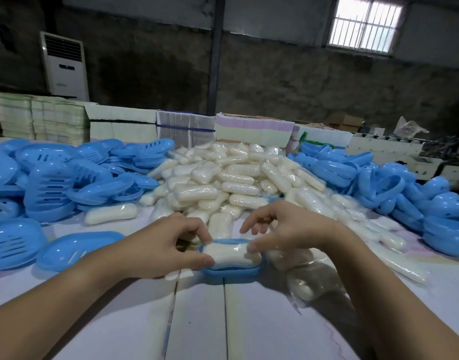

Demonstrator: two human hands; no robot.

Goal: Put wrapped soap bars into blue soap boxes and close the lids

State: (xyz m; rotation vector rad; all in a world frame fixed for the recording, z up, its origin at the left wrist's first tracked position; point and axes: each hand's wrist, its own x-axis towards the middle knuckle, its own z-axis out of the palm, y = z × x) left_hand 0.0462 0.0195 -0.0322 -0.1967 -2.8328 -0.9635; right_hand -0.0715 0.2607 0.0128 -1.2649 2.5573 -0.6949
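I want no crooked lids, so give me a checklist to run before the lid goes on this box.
1. Wrapped soap bar in the blue box base: ok.
2. Bar seated flat: not ok, it sits above the rim.
3. Left hand steadying the base end: ok.
4. Right hand on the bar: ok, thumb on its end.
5. Lid within reach: ok, loose lid lies at left.
6. Wrapper clear of the rim: cannot tell.

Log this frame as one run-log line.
step: seating soap | left hand: holds blue soap box | right hand: thumb on wrapped soap bar | lid: not on
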